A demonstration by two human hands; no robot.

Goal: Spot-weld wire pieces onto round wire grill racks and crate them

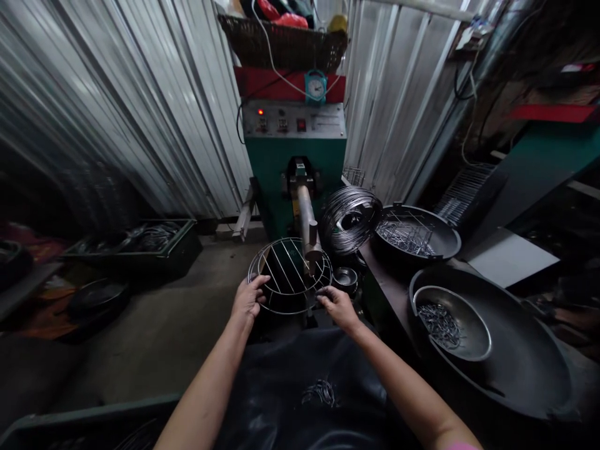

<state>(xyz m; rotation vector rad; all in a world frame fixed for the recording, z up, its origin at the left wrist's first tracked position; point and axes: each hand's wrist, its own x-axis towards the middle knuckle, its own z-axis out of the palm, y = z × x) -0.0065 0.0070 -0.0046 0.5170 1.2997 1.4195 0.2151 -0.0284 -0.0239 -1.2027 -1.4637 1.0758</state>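
head view: both hands hold a round wire rack with straight cross bars [289, 275] under the green machine's metal arm [308, 224]. left hand [247, 298] fingers curl over its left rim, right hand [338, 306] fingers pinch its right rim. several bars look attached already; short wire pieces wait in the metal bowl [450, 322], right of the rack, so work seems partway.

The basket [285, 44] on the machine is cut off by the top edge.
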